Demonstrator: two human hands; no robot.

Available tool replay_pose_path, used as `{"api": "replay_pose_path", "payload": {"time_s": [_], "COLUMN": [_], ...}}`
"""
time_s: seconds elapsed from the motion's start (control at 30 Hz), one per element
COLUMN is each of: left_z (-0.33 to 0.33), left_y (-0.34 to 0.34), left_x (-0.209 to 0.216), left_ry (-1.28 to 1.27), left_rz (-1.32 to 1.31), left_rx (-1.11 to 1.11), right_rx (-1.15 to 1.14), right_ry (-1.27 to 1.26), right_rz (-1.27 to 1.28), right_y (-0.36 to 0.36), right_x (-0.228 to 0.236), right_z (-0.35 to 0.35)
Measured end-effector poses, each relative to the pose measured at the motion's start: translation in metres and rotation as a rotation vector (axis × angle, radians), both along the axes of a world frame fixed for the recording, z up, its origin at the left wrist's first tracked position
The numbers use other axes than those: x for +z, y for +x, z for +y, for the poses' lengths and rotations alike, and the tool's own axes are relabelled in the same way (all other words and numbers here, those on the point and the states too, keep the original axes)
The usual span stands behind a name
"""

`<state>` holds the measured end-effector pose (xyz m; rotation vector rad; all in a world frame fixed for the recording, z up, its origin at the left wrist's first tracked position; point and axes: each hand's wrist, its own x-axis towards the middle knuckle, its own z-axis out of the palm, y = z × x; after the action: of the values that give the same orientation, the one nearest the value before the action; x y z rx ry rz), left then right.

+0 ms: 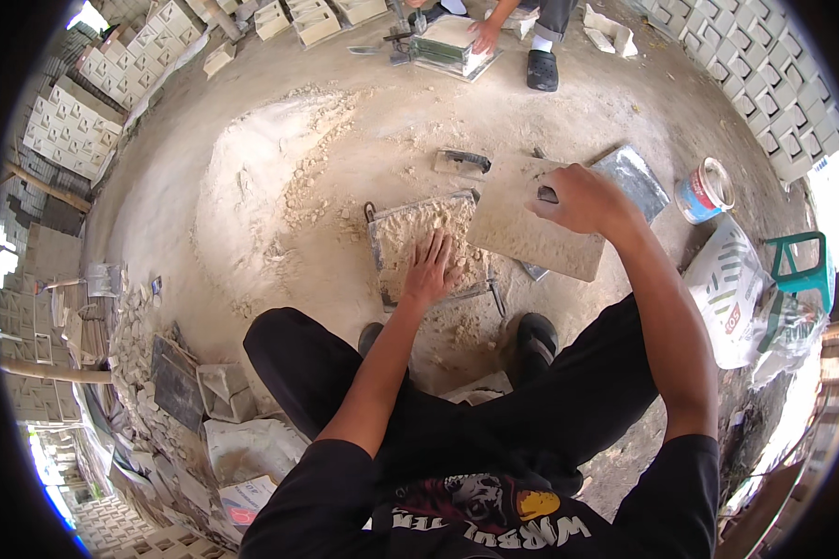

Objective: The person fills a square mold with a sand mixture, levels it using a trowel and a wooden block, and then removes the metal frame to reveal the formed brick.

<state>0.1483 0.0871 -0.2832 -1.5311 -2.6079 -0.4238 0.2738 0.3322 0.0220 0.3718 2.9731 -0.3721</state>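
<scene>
Here, left hand [429, 268] touches one powder-filled frame [378, 261], right [584, 201] one board [529, 240].

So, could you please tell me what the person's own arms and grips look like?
The left grip and right grip are ungloved human hands with bare wrists. The left forearm and right forearm are uncovered too. Above them come a short black fabric left sleeve and a matching right sleeve, both without visible markings.

Powder [403, 235] looks rough and matt, the mould [377, 259] metallic.
</scene>
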Motion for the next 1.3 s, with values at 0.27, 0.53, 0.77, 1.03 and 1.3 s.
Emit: {"api": "replay_pose_path", "payload": {"time_s": [0.27, 0.53, 0.77, 1.03, 1.3], "left_z": [-0.019, -0.022, 0.014, 0.031, 0.061], "left_y": [-0.036, -0.072, -0.087, -0.070, -0.033], "left_x": [-0.014, -0.014, -0.002, -0.011, -0.007], "left_ry": [-0.053, 0.047, -0.033, -0.031, 0.060], "left_rz": [0.035, -0.142, -0.152, -0.156, -0.276], "left_rx": [0.146, 0.262, 0.346, 0.547, 0.241], "right_rx": [0.027, -0.021, -0.069, -0.105, -0.125], "right_ry": [-0.015, -0.001, -0.014, 0.019, -0.034], "right_rz": [0.029, -0.011, -0.040, -0.019, -0.114], "right_y": [-0.007, 0.008, 0.030, 0.039, 0.033], "right_x": [-0.009, 0.001, -0.002, -0.005, 0.014], "right_z": [-0.005, -0.002, 0.006, 0.016, 0.000]}}
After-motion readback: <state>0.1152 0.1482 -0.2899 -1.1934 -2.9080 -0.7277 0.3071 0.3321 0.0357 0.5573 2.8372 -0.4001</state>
